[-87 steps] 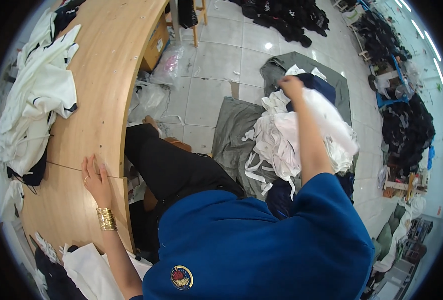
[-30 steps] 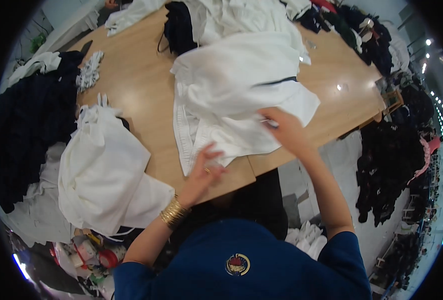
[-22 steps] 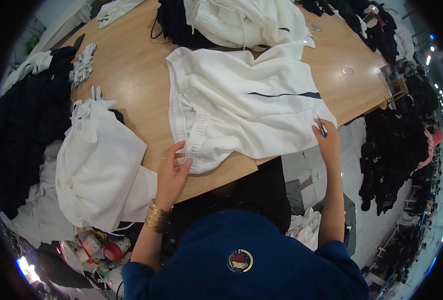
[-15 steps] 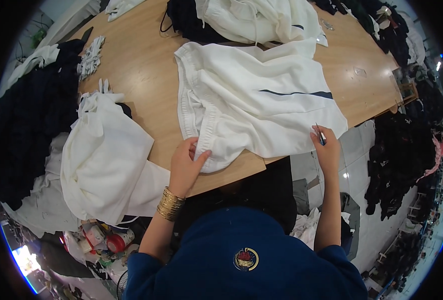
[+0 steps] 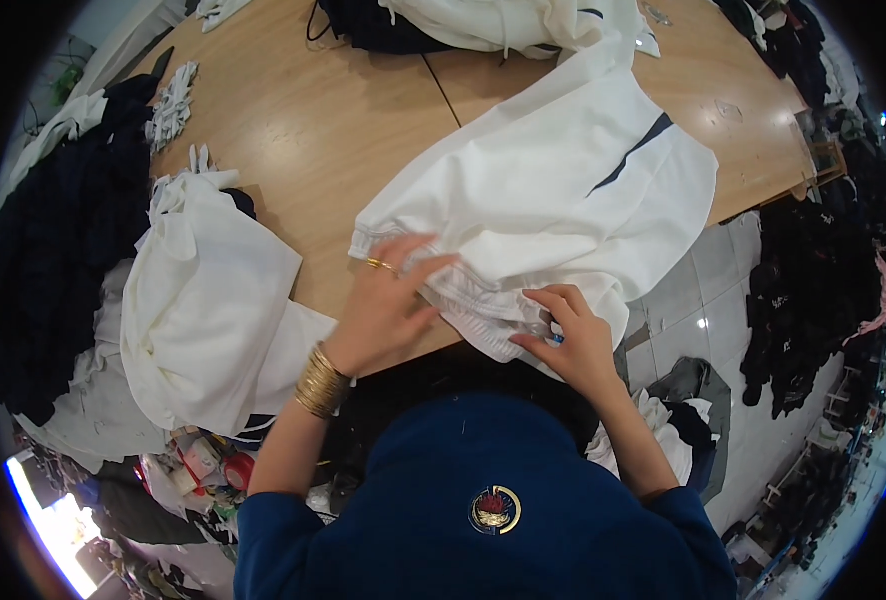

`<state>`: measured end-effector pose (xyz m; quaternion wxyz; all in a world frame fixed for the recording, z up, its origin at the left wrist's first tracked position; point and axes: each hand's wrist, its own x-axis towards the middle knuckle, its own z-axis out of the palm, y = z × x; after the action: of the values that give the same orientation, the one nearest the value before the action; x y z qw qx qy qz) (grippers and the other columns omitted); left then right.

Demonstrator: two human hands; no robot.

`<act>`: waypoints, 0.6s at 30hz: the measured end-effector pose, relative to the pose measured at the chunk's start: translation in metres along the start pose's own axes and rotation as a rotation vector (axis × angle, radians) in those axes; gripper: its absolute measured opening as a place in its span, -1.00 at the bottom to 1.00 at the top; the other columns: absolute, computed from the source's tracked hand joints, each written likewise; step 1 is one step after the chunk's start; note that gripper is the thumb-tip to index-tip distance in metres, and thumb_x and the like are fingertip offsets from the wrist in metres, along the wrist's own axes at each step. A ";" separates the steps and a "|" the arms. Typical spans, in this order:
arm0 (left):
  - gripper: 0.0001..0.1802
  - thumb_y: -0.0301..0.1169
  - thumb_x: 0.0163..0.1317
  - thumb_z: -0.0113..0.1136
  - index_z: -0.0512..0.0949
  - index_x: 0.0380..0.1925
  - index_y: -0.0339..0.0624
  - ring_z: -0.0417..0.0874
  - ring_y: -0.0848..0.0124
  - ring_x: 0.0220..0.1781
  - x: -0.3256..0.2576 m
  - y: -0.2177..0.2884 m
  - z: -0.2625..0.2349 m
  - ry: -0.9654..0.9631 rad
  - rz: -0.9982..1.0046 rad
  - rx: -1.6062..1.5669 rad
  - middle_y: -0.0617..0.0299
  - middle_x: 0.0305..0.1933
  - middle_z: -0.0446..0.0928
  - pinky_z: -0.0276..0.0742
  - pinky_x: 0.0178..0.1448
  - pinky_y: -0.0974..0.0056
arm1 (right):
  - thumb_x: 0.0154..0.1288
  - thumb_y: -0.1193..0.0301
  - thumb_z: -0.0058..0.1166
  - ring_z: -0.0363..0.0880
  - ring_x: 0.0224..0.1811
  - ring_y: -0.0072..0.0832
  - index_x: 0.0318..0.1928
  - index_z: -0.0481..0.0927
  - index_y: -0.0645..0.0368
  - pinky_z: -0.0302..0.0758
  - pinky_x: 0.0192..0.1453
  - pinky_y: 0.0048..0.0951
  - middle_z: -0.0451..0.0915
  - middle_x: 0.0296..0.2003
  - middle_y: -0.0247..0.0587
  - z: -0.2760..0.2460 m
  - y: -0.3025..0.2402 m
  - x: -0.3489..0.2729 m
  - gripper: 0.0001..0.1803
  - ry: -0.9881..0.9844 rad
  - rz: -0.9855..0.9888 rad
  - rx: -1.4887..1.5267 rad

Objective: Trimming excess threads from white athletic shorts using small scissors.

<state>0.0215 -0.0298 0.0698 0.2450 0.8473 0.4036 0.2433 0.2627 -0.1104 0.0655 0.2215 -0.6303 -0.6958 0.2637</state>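
Observation:
White shorts (image 5: 523, 190) with a gathered elastic waistband and a navy side stripe lie on the table, the waistband hanging over the near edge. My left hand (image 5: 388, 295), slightly blurred and wearing a ring and gold bangles, is over the waistband with its fingers apart. At the waistband's right part, my right hand (image 5: 578, 340) pinches the cloth between thumb and fingers. Small blue-handled thread snips (image 5: 557, 339) show in that same hand, mostly hidden by the fingers.
A heap of white garments (image 5: 213, 300) drapes over the table's left edge beside dark clothing (image 5: 63, 240). More white garments (image 5: 483, 22) and a dark one are at the far side. White cloth strips (image 5: 173, 105) lie far left. Black garments (image 5: 803, 300) are piled on the right floor.
The shorts have turned, bringing the waistband toward me. My right hand moved left from the leg hem to the waistband. My left hand let go of the waistband and spread its fingers.

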 end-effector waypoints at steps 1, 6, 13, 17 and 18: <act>-0.49 -0.48 -0.07 0.26 0.50 -0.01 0.08 0.39 0.25 0.13 -0.003 -0.010 -0.002 -0.006 -0.002 0.002 0.28 0.10 0.41 0.25 0.18 0.12 | -0.04 0.32 0.29 0.59 -0.30 -0.38 -0.04 0.49 0.06 0.51 -0.32 -0.40 0.46 -0.12 -0.31 -0.002 -0.003 -0.005 -0.51 -0.045 0.019 -0.046; -0.46 -0.44 -0.10 0.25 0.50 -0.02 0.23 0.29 0.27 0.23 0.009 -0.054 0.002 -0.056 -0.048 0.408 0.31 0.15 0.36 -0.01 0.26 -0.06 | -0.11 0.44 0.23 0.59 -0.36 -0.38 -0.07 0.48 0.04 0.50 -0.36 -0.38 0.44 -0.12 -0.33 0.005 0.022 -0.013 -0.53 0.058 0.048 -0.217; -0.77 -0.28 0.23 0.13 0.61 -0.29 -0.21 0.49 0.63 -0.30 0.044 -0.050 -0.075 -0.213 -0.389 -0.540 0.42 -0.37 0.56 0.38 -0.18 0.46 | -0.01 0.52 0.06 0.59 -0.37 -0.32 -0.25 0.56 0.13 0.46 -0.31 -0.38 0.59 -0.41 -0.23 -0.087 0.065 -0.002 -0.77 0.461 0.143 -0.313; -0.70 -0.24 0.27 0.10 0.60 -0.31 -0.29 0.50 0.69 -0.40 0.047 -0.046 -0.115 -0.043 -0.496 -0.750 0.38 -0.40 0.58 0.40 -0.29 0.54 | -0.02 0.57 -0.02 0.50 -0.47 -0.58 -0.36 0.59 0.25 0.36 -0.38 -0.57 0.54 -0.55 -0.38 -0.165 0.074 -0.005 -0.82 0.386 0.268 0.195; -0.70 -0.23 0.27 0.10 0.60 -0.32 -0.29 0.52 0.67 -0.41 0.050 -0.041 -0.122 -0.019 -0.519 -0.771 0.36 -0.39 0.59 0.40 -0.29 0.53 | -0.11 0.56 0.01 0.43 -0.51 -0.65 -0.42 0.56 0.24 0.28 -0.43 -0.63 0.50 -0.57 -0.43 -0.177 0.059 -0.004 -0.84 0.378 0.311 0.293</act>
<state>-0.0479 0.0601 0.1480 0.5985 0.5678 0.4801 0.2983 0.4213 -0.0947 0.1626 0.3931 -0.7288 -0.4913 0.2701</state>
